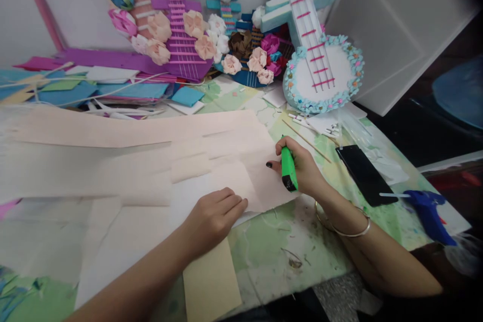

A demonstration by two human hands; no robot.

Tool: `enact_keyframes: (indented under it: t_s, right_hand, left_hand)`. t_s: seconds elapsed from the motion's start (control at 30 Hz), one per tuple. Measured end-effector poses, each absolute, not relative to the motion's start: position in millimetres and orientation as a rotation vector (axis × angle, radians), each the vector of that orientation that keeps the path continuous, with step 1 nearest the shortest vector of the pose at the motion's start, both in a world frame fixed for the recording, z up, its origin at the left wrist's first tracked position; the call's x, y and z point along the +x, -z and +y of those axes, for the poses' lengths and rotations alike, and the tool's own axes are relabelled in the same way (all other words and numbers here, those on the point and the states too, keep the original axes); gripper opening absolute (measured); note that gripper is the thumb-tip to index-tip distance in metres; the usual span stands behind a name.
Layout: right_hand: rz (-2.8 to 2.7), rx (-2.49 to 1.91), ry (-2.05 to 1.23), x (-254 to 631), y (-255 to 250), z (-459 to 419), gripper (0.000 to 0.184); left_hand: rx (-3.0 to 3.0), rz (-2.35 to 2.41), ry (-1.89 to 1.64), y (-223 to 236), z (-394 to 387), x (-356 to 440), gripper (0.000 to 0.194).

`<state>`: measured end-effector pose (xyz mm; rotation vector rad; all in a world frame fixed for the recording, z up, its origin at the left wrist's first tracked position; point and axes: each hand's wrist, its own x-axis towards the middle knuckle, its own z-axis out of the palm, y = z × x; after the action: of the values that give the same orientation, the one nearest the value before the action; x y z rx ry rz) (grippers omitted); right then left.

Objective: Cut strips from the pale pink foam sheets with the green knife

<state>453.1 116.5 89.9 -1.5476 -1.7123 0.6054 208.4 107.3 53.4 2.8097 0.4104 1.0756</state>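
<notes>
My right hand [302, 168] is closed round a green utility knife [289, 168], its tip set on the right edge of the pale pink paper sheets [132, 161] spread over the table. My left hand [213, 216] lies flat on the paper, fingers together and stretched out, pressing down near the sheet's lower right corner. A beige card [211, 284] lies under my left wrist at the table's front edge. Thin bangles circle my right wrist.
A black phone [362, 173] and a blue glue gun [428, 211] lie to the right. At the back stand paper-flower guitar models [181, 35] and a white and blue foam guitar [320, 70]. Coloured paper sheets [75, 90] pile up at the back left. White foam boards [396, 25] lean at right.
</notes>
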Motion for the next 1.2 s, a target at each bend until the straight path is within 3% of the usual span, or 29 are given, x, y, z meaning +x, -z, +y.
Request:
enact_keyframes:
  t_s: [1.2]
  right_hand:
    - [-1.777, -1.552, -0.54, 442, -101, 116, 0.023]
  left_hand:
    - [2.8, 0.433, -1.011, -50, 107, 210, 0.014]
